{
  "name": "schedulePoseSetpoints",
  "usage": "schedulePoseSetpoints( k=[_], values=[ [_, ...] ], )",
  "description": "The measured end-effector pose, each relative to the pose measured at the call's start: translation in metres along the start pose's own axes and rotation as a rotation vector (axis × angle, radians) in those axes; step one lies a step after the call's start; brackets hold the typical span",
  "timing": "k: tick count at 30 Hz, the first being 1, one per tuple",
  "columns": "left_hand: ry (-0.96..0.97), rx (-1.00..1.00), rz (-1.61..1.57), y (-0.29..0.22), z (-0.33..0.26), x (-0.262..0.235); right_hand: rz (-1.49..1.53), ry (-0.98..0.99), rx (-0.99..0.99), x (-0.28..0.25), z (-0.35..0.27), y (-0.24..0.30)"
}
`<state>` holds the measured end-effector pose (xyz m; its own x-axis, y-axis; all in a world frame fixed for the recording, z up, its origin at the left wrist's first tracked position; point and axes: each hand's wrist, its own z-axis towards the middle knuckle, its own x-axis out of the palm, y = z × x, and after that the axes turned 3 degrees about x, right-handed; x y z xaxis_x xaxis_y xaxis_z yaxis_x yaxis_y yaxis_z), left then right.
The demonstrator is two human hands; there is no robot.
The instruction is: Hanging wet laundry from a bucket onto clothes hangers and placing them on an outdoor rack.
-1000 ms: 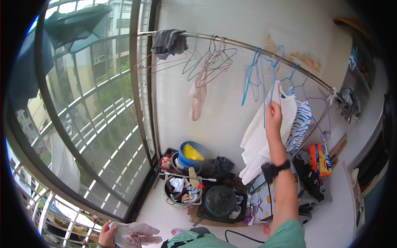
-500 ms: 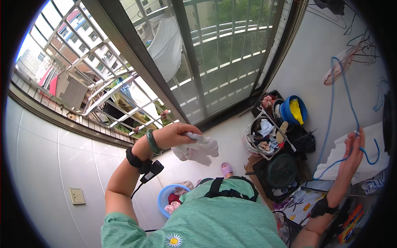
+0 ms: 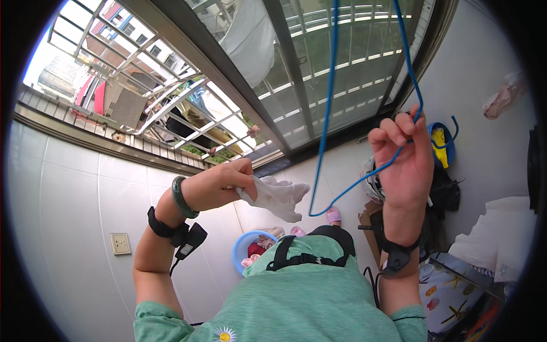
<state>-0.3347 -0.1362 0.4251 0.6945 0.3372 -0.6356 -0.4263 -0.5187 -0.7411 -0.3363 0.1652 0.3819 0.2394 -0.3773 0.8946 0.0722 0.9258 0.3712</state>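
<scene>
My left hand point(image 3: 225, 181), with a dark green bangle at its wrist, pinches a crumpled white cloth point(image 3: 279, 200) that hangs to the right of the fingers. The cloth's kind cannot be made out. Raised on the right side is my right hand point(image 3: 405, 157), its fingers curled around a blue wire clothes hanger point(image 3: 325, 119). The hanger's long loop runs up past the top edge, and its hook point(image 3: 456, 128) sticks out to the right of the hand. One corner of the hanger hangs close to the cloth, apart from it.
A light blue basin point(image 3: 237, 251) with clothes stands on the floor at the lower left. Sliding window frames point(image 3: 288, 74) and a metal grille point(image 3: 154, 117) fill the far side. A blue bucket point(image 3: 450, 154) and dark bags stand behind my right hand. A patterned cover point(image 3: 450, 296) lies lower right.
My right hand has brought the blue hanger from the far right wall inward and up, near the cloth. My left hand keeps the white cloth at about the same place.
</scene>
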Motion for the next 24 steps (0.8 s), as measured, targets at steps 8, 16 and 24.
schedulePoseSetpoints(
  k=[8,16,24],
  values=[
    [-0.168,-0.093,-0.174,-0.006,-0.019,-0.005,0.115,0.133,0.069,0.014,0.021,-0.084],
    [-0.363,-0.095,-0.352,-0.014,-0.032,-0.001,0.128,0.183,0.203,0.006,0.025,-0.117],
    [-0.438,-0.079,-0.331,-0.01,-0.045,-0.003,0.035,0.178,0.186,-0.008,0.025,-0.118]
  ],
)
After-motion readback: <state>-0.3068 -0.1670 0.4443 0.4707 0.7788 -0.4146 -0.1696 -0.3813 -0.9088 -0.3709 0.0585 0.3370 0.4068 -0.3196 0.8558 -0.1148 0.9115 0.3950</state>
